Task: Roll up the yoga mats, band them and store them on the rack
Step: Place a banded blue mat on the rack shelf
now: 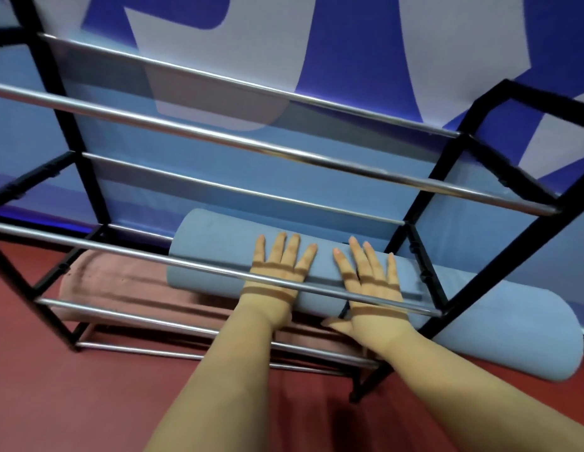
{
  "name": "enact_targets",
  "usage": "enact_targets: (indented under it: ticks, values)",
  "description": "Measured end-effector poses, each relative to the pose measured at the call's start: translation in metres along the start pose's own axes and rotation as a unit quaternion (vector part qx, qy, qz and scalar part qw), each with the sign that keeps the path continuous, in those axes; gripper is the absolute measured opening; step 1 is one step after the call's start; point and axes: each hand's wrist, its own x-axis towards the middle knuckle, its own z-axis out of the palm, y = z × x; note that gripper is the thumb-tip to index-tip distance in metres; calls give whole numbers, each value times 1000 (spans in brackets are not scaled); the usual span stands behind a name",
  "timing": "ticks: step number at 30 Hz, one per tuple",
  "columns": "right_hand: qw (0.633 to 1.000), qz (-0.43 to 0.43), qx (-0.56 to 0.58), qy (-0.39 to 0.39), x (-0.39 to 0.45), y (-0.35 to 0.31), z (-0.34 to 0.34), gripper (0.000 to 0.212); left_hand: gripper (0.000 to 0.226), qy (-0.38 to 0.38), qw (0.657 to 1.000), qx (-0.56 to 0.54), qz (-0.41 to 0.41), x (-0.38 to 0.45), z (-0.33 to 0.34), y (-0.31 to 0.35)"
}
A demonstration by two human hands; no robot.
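Head view. Your left hand [279,267] and right hand [370,275] both lie flat, fingers straight and spread, on top of the blue mat [215,256], which sits rolled on a middle shelf of the rack [509,197]. The hands reach in under a chrome bar [199,265] that crosses your knuckles; they are side by side, near each other but apart, neither curled round anything.

A dark line crosses the roll between and below your hands; judged a band, not certain. The roll's right end pokes out past the rack's side frame, to the right of your right hand. Below your left hand, on the lower shelf, lies a pink mat [127,288].

Step in hand, as judged: storing, pushing the blue roll back onto its shelf. Next move calls for an even push from both palms, plus a slide toward your left so the overhanging end clears the frame; then draw the hands out under the bar.
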Motion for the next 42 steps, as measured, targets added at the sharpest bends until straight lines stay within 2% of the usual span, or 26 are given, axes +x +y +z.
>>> enact_targets:
  ticks: [5,9,16,22,27,31,34,36,39,42]
  values:
    - [997,-35,-39,-55,4,3,-5,148,107,-1,999,2,-34,-18,11,-28]
    - [997,-40,-45,-40,11,-6,-3,151,135,73,995,45,-44,-25,23,-53]
    - [998,-48,-30,-31,20,-19,6,139,129,121,990,2,-71,-30,46,-68]
    - [997,-36,-36,-51,17,-20,8,134,132,69,996,-22,-51,-27,37,-71]
    - [999,-9,-10,-51,23,-22,8,109,119,34,999,-15,-35,-17,29,-75]
    - [999,-4,3,-37,21,-23,10,97,115,-7,999,-1,-38,-18,27,-70]
    - [1000,-15,11,-15,16,-26,13,101,113,-18,998,35,-49,-21,32,-68]
    - [999,11,25,-25,15,-28,14,113,111,-35,996,56,-57,-20,24,-67]
    - [995,57,47,-69,21,-27,7,125,93,-96,987,90,-96,-9,7,-59]
    - [994,33,53,-86,19,-27,-1,107,86,-131,980,65,-135,-5,-7,-47]
